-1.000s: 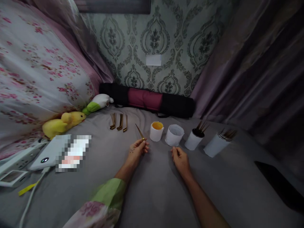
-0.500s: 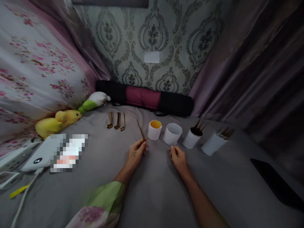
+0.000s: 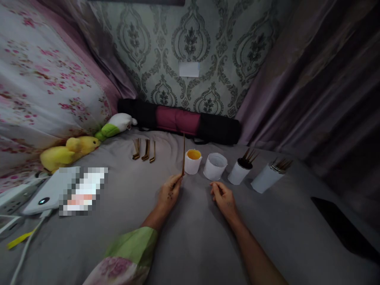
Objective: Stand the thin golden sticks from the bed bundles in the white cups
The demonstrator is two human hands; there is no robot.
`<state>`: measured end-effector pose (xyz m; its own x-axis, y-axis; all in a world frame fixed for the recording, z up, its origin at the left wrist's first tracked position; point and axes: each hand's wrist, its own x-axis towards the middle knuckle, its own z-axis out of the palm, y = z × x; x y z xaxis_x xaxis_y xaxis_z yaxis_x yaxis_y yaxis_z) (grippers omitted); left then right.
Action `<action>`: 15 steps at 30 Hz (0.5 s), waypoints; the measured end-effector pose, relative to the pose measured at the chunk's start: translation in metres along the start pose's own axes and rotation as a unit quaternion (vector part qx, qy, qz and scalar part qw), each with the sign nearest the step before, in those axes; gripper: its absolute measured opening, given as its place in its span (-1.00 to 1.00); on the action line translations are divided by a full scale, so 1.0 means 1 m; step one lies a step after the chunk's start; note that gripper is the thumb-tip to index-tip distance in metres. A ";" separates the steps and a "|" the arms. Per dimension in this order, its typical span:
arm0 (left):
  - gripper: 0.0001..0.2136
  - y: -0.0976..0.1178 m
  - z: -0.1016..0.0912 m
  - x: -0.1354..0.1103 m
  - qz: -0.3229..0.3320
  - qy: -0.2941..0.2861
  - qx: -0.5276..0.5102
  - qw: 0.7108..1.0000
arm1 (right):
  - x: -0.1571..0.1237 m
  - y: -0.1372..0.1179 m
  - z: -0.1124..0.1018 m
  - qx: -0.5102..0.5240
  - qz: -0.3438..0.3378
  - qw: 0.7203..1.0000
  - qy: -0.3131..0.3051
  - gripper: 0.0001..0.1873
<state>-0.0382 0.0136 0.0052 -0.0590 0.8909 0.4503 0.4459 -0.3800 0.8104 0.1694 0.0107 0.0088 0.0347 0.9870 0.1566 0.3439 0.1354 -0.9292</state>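
Left hand (image 3: 170, 190) grasps a stick (image 3: 183, 155) beside the yellow-lined cup (image 3: 192, 166), which a swing could topple. Right hand (image 3: 224, 198) curls closed, nothing visible inside.

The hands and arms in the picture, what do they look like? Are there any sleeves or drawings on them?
The left hand wears no glove and has small dark marks on its back. Above that wrist is a floppy sleeve, pale with pinkish-purple flowers, ending in a wide green cuff. The right hand is gloveless too; its forearm shows no sleeve.
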 end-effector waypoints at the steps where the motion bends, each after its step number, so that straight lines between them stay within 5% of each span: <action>1: -0.73 0.001 0.000 0.000 0.015 -0.004 0.010 1.000 | -0.001 -0.001 0.000 0.003 0.000 1.000 -0.001 -0.63; 15: -0.70 0.000 0.000 -0.005 0.133 -0.032 0.152 0.979 | -0.008 -0.012 0.002 0.020 -0.005 0.999 -0.028 -0.67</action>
<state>-0.0380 0.0090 0.0029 0.1471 0.7878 0.5981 0.6842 -0.5177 0.5136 0.1625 0.0013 0.0182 -0.0222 0.9887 0.1482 0.3057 0.1479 -0.9406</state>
